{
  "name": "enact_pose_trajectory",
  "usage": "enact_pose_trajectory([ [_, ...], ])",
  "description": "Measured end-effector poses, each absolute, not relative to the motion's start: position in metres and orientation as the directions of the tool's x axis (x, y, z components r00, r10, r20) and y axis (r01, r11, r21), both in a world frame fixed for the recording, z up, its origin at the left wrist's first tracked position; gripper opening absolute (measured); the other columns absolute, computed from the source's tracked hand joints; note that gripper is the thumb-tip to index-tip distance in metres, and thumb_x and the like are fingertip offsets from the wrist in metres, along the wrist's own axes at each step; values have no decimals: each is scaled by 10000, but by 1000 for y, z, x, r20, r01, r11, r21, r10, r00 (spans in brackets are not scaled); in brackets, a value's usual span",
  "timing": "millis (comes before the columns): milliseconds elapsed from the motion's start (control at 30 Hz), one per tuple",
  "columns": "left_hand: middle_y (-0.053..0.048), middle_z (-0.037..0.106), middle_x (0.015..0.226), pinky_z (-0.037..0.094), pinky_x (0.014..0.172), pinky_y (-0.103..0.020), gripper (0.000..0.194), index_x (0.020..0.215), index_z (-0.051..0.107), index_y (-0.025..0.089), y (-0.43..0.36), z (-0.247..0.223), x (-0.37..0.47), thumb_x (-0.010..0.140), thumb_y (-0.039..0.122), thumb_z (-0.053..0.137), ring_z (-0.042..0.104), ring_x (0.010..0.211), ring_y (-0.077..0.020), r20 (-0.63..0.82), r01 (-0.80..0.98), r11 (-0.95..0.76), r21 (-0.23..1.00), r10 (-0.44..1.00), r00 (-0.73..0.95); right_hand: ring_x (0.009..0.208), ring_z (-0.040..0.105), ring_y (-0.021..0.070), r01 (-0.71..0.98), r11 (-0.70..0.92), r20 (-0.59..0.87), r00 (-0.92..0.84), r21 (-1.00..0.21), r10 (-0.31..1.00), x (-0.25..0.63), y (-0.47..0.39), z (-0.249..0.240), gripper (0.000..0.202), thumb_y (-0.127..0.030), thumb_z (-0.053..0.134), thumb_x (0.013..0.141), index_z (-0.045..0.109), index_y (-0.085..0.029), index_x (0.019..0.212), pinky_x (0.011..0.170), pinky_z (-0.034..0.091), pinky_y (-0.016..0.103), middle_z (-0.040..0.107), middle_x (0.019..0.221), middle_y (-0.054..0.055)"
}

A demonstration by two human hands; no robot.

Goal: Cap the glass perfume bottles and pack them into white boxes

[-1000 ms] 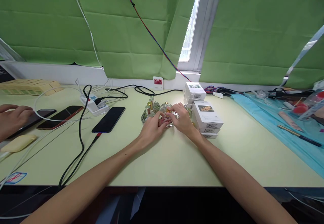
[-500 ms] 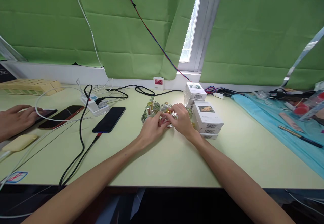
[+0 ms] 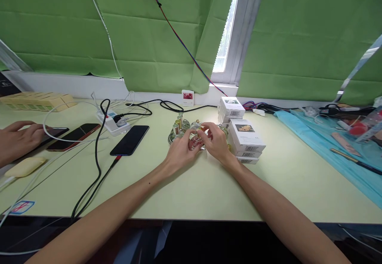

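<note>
A small clear glass perfume bottle (image 3: pixel 195 143) with a pinkish tint sits between my two hands, mostly hidden by the fingers. Around its side curl the fingers of my left hand (image 3: pixel 181 151). At the bottle's top, my right hand (image 3: pixel 217 141) is closed with thumb and fingertips together; the small part there is too covered to name. Several more glass bottles with gold and silver necks (image 3: pixel 176 128) stand close together just beyond and left of my hands. Beside my right hand is a stack of white boxes (image 3: pixel 247 139) with a flower picture on top.
A second box stack (image 3: pixel 231 106) stands behind the first. Left lie a black phone (image 3: pixel 129 140) on a cable, a power strip (image 3: pixel 112 122) and another phone (image 3: pixel 74 137). Another person's hand (image 3: pixel 22 140) rests at far left. Blue plastic sheeting (image 3: pixel 322 144) covers the right side.
My right fingers have shifted slightly at the bottle's top, and more of the bottle shows between my hands. The whole view has moved a little.
</note>
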State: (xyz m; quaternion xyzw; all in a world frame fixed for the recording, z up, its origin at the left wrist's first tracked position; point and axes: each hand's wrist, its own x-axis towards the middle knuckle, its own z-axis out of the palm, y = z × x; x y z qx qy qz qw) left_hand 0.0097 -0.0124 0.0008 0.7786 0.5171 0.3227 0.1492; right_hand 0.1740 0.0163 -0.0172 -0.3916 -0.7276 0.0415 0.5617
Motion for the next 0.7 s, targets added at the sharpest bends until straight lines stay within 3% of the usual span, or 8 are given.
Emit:
enact_pose_trajectory([
  [100,73,569,588,354,566,-268,408,1198,506,210,-13,1,11,867,411,636,570,542,-168,385,685,-417,598,899,210,581,514,131,538,657,764,-37,-529,645,174,17,-17,288,-464,491,1031,639,-218,1017,628,426,299,690,883,31],
  [200,83,507,545,366,562,-259,206,966,516,220,-13,-2,10,856,360,620,495,501,-130,487,635,-492,596,850,202,632,535,151,547,649,751,-56,-528,658,175,18,-18,355,-465,410,1061,617,-222,905,640,407,303,664,817,25],
  [333,63,467,514,360,551,-252,208,702,464,216,-17,-6,10,876,294,549,412,478,-95,566,545,-669,504,733,377,669,533,171,547,660,744,-98,-515,662,175,20,-20,455,-478,332,1081,523,-237,745,624,378,309,592,714,14],
  [500,29,524,548,357,550,-267,185,662,522,207,-27,-9,13,845,227,531,437,515,-108,419,404,-800,443,583,696,666,526,167,527,690,747,-146,-496,649,174,18,-19,472,-469,339,1083,493,-234,703,616,385,315,572,703,12],
  [700,20,524,538,333,544,-291,227,612,516,204,-30,-9,15,836,205,551,420,495,-114,323,391,-816,425,541,777,723,573,173,467,734,743,-213,-493,634,171,11,-14,385,-426,414,1065,596,-224,793,665,456,317,641,771,28],
])
